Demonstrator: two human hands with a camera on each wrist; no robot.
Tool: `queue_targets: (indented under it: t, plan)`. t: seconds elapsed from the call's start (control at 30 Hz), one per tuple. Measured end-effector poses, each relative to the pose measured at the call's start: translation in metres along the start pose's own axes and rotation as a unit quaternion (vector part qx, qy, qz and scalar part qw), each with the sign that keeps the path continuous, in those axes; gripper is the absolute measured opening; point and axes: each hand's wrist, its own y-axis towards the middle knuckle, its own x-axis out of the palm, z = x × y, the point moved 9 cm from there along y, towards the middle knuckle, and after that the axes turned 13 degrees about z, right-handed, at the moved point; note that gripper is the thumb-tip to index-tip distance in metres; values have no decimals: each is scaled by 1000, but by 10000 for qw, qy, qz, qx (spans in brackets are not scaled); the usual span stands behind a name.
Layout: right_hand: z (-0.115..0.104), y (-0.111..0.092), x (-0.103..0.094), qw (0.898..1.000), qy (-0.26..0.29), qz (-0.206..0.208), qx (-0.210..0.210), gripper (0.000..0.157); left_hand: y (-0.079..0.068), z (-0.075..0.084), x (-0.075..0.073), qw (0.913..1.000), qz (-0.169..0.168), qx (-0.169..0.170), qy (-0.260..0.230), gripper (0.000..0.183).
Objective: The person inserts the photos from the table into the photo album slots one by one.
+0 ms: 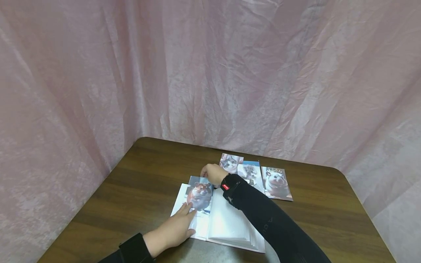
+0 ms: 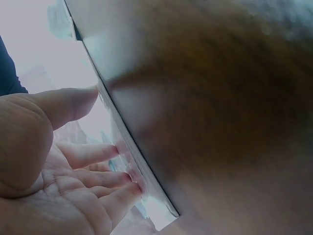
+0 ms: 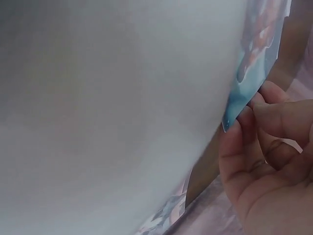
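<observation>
An album lies open, its left page [image 1: 179,199] partly under a photo of a brown-and-white hamster [image 1: 200,195]. The photo juts out past the album's far edge. My right hand [image 1: 214,174] pinches its far edge; in the right wrist view, thumb and fingers meet at a bluish corner of the photo [image 3: 254,73]. Across the near end of the photo and the page lies my left hand [image 1: 175,228], fingers extended; the left wrist view shows its fingertips touching near the album's edge [image 2: 142,171]. Whether the photo sits inside a clear pocket I cannot tell.
Beyond the album lie a cat photo [image 1: 230,162], a photo with small animals [image 1: 250,171] overlapping a blue-edged one, and a crowned hamster photo [image 1: 276,182]. The right page [image 1: 227,215] tops several leaves. Pink curtains [image 1: 210,73] hang behind the wooden table [image 1: 148,175].
</observation>
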Motion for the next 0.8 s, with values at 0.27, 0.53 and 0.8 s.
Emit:
queue_targets:
  t: [0.27,0.53,0.8]
  plan:
    - [-1,0,2,9999,119,-92,-35,31,1,0,-1,10000,81,8,-55,61]
    - [-12,-6,0,9992,235,-212,-240,27,0,-2,1,9999,128,24,5,64]
    - [-14,-9,0,9981,438,-373,-215,32,0,-2,1,10000,-35,17,-12,74]
